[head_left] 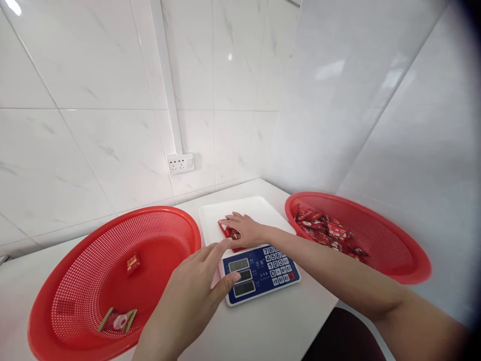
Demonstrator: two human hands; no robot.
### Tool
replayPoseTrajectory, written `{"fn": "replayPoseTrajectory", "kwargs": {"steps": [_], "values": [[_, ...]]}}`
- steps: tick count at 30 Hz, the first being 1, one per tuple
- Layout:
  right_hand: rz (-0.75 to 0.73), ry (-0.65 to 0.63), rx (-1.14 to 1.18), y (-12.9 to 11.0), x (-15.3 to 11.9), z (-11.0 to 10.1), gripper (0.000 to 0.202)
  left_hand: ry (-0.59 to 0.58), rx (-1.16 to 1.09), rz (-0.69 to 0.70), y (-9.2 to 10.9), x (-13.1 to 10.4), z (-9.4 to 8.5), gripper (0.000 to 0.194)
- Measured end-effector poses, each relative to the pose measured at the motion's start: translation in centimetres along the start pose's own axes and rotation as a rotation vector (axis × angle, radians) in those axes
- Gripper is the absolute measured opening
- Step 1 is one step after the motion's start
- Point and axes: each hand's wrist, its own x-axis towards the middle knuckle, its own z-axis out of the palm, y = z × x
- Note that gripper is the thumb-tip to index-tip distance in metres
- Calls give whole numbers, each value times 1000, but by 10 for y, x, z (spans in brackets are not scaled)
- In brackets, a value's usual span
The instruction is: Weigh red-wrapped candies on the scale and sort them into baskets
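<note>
A white scale with a blue keypad panel and lit display stands on the table. On its plate lies a red packet, partly covered by my right hand, whose fingers are spread over it. My left hand is at the scale's front left, its thumb over the display and its fingers apart, with the index fingertip close to the packet. Whether that fingertip touches the packet is unclear. No object shows in my left hand.
At the left stands a red basket with two small wrapped packets in it. Another red basket at the right holds several red packets. White tiled walls with a socket rise behind the white table.
</note>
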Motion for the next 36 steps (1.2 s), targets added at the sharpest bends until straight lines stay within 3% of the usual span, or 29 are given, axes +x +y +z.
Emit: {"fn": "replayPoseTrajectory", "kwargs": {"steps": [7,14,19,23,25,29,32,36], "values": [[-73,219,-98,5,5,12,61,-27,4,-7,-2,-2,2,50],[104,352,123,12,9,12,43,-39,2,10,-3,0,1,50],[256,432,274,15,17,-1,31,-47,-16,31,-3,0,2,49],[279,355,491,-13,35,-21,32,-76,-22,60,0,1,5,49],[208,281,610,-37,45,-32,39,-90,-18,76,1,2,6,48],[-33,29,993,-79,55,-48,75,-100,-11,78,3,2,7,47],[-94,15,765,-80,50,-47,82,-98,-7,83,4,-1,5,46],[-4,3,187,-54,26,-33,64,-109,-7,106,4,-2,5,47]]}}
